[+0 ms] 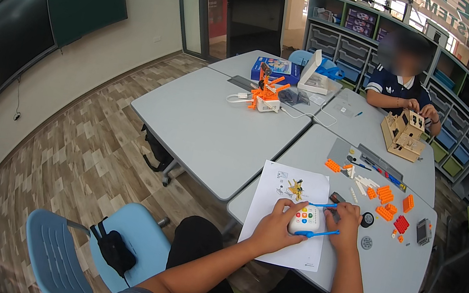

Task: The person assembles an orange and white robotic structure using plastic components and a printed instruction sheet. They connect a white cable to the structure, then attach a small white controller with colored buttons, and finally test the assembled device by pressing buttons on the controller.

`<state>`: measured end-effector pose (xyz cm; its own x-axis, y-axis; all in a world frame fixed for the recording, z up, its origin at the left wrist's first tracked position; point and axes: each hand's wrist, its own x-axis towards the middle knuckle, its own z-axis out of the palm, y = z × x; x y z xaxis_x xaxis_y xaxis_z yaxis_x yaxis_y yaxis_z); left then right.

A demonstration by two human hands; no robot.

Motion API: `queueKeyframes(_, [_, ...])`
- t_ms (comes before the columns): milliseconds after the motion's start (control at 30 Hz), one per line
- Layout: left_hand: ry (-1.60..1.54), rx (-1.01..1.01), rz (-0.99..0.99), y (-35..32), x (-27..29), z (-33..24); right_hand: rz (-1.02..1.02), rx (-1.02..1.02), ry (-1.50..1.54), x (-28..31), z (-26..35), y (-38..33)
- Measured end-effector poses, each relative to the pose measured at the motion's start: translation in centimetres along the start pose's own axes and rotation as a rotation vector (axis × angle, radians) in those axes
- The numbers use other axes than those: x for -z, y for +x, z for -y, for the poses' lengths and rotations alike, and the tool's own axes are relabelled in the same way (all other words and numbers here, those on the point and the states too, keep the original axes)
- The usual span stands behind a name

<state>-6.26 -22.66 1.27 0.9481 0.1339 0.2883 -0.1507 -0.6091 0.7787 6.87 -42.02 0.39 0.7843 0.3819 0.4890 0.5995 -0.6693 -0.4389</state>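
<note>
My left hand (275, 230) is closed round a white rounded module (299, 224) with coloured buttons on its face. Two thin blue rods (327, 233) stick out from the module's sides toward the right, roughly parallel. My right hand (347, 224) is closed with its fingers at the end of the far rod. Beneath the hands lies a white printed instruction sheet (269, 181) with a picture of a yellow model. Just past my right hand are a black tyre (367, 219) and a grey round disc (366, 242).
Loose orange bricks (385, 193), white pieces (361, 184), red bricks (401, 224) and a grey motor-like block (424, 232) lie to the right. An orange model (266, 97) stands farther back. Across the table, a person (401, 82) handles a wooden model (402, 135). A blue chair (131, 235) is at left.
</note>
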Motion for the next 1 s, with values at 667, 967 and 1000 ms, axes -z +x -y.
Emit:
queueKeyframes(667, [-0.029,-0.008,0.027,-0.1,0.3,0.2,-0.058,-0.162,0.357,4.0,-1.5,1.5])
queueKeyframes(967, [-0.024,0.060,0.082,0.0,0.8,-0.5,0.250,0.984,0.905,23.7,7.4,1.9])
queueKeyframes(1000, [-0.028,0.040,0.106,0.4,0.2,-1.2,0.521,1.177,0.871,26.1,10.0,1.7])
